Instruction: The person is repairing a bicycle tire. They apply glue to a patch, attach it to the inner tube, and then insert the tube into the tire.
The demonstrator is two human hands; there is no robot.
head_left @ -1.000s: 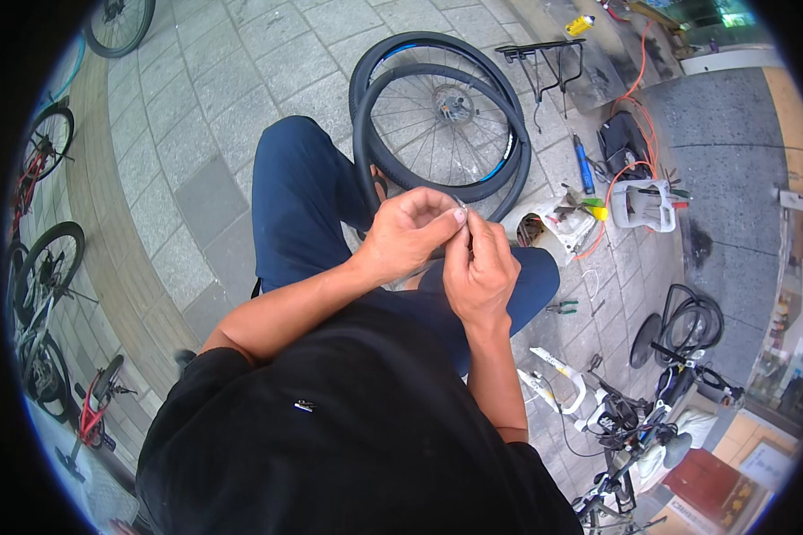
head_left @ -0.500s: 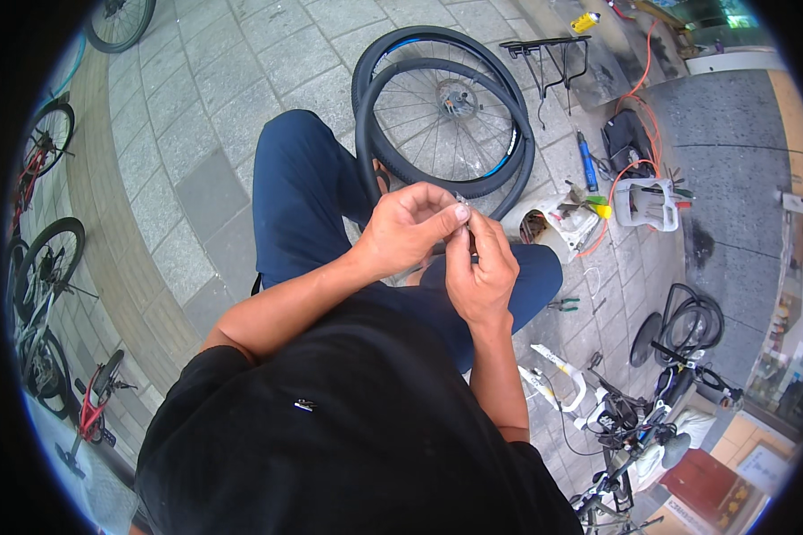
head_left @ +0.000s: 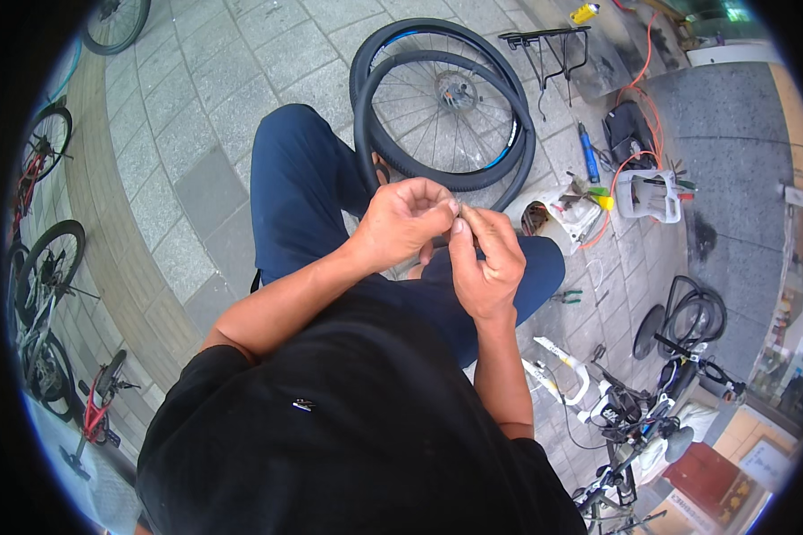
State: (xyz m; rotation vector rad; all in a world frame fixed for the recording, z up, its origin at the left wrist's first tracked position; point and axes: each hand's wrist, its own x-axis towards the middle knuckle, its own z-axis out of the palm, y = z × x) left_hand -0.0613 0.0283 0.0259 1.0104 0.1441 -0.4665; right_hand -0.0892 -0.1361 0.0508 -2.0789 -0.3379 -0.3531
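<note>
My left hand (head_left: 401, 223) and my right hand (head_left: 489, 260) meet in front of me, thumbs and fingertips pinched together on a small object I cannot make out, mostly hidden by them. Beyond them lies a bicycle wheel (head_left: 459, 165) with a black tyre and blue rim trim, with a black inner tube (head_left: 519, 196) looped over it. A cut white plastic jug (head_left: 569, 201) holding assorted small items sits to the right of my hands, above my bent right knee (head_left: 541, 263).
A black rack (head_left: 544, 40), blue pump (head_left: 589, 156), tool caddy (head_left: 638, 205), orange hose (head_left: 651, 125) and green-handled pliers (head_left: 569, 297) lie on the right. Bicycle parts (head_left: 580, 401) are at lower right, coiled black tubes (head_left: 696, 316) above them. Parked bicycles (head_left: 49, 267) line the left.
Both hands have shifted slightly, the right one a little rightward. Its thumb now sits just below the left thumb, and the fingers remain pinched together.
</note>
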